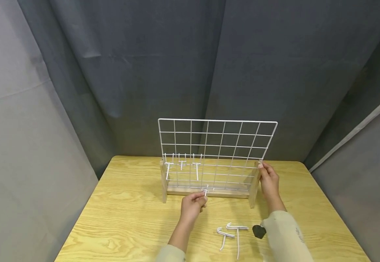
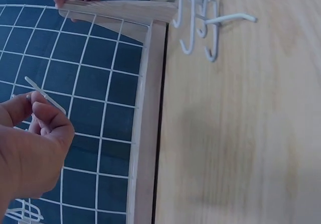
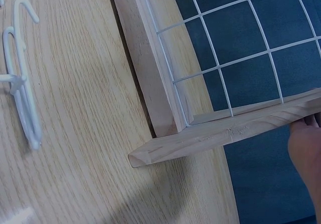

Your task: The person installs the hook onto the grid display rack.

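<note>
A white wire grid panel [image 1: 217,120] stands upright in a wooden frame, tilted slightly. Low in front of it, my left hand [image 1: 191,209] pinches a white wire hook [image 2: 47,98] between thumb and fingers; in the left wrist view the hook appears before the grid, and whether it touches the wires I cannot tell. My right hand [image 1: 270,182] grips the upper end of the right wooden upright [image 1: 254,190]; its fingers are partly hidden behind the wood. Several white hooks, one of them a long-pronged hook [image 1: 197,171], hang on the grid's left half.
Two loose white hooks, a shorter hook [image 1: 224,240] and a longer hook [image 1: 238,238], lie on the wooden table [image 1: 124,218] near its front. A small black object [image 1: 259,231] shows beside the right sleeve. Grey curtains [image 1: 150,72] enclose the back and sides.
</note>
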A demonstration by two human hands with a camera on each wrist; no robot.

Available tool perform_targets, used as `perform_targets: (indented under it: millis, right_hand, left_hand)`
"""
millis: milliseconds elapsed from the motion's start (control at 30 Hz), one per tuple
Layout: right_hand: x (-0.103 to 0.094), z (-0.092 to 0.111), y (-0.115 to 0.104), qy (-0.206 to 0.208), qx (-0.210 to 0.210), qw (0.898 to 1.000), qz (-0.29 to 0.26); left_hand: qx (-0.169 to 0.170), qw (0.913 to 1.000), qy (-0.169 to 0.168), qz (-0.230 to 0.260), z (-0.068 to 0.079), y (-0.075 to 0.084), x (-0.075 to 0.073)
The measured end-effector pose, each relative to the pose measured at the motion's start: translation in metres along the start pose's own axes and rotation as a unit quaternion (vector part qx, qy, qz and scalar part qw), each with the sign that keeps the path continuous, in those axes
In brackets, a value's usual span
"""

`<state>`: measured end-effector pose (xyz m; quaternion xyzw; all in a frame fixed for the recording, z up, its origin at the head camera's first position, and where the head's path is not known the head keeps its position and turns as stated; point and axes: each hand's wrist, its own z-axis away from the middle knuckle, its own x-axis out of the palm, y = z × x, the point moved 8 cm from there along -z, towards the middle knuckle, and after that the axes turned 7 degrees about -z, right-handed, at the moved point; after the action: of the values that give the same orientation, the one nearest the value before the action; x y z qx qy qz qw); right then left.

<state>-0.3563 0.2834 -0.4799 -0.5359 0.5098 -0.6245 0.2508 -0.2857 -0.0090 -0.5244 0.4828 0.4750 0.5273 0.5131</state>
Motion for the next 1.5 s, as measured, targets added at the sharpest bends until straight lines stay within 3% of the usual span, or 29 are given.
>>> perform_targets:
  millis: [167, 367, 800, 1500]
  right_hand:
    - [-0.007, -0.008, 0.011, 0.006, -0.011, 1.000, -0.008]
    - [-0.009, -0.012, 0.014, -0.016, -0.042, 0.999, -0.016]
    - [-0.012, -0.013, 0.018, 0.006, -0.016, 1.000, -0.002]
    - [-0.012, -0.013, 0.018, -0.002, -0.023, 1.000, -0.015]
  left_hand:
    - [0.000, 0.9998, -0.021, 0.007, -0.007, 0.007, 0.009]
    - [-0.004, 0.9988, -0.039, 0.029, -0.013, 0.017, 0.019]
    - [-0.030, 0.9945, -0.063, 0.078, -0.023, 0.017, 0.027]
    - [-0.074, 0.9784, -0.030, 0.191, -0.042, 0.020, 0.037]
